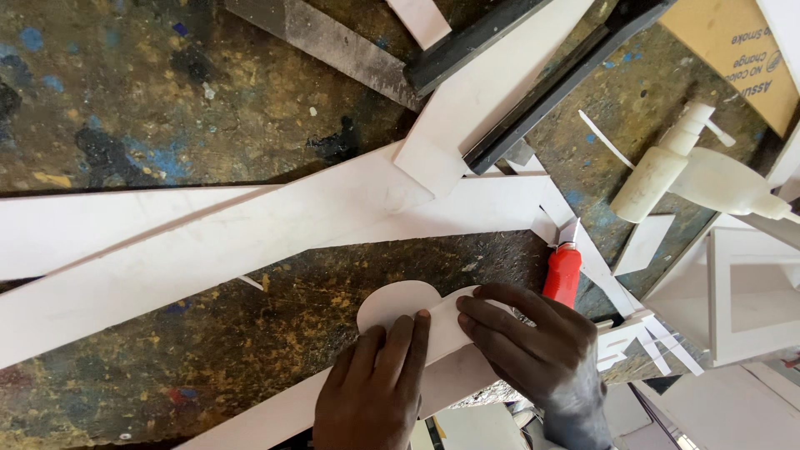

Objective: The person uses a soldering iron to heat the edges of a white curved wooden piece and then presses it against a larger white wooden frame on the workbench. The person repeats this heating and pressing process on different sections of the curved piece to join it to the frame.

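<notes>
Two hands — left hand [371,387], right hand [533,342] — on white cutout [400,304]

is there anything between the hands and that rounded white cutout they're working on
Nothing visible. The left hand and right hand both press straight onto the rounded white cutout, fingertips flat on it. The red utility knife lies just beyond the right hand, off to the side, not between.

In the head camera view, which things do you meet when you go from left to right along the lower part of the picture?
Left hand → rounded white cut-out → right hand → red utility knife → small white offcut strips → white box frame.
</notes>
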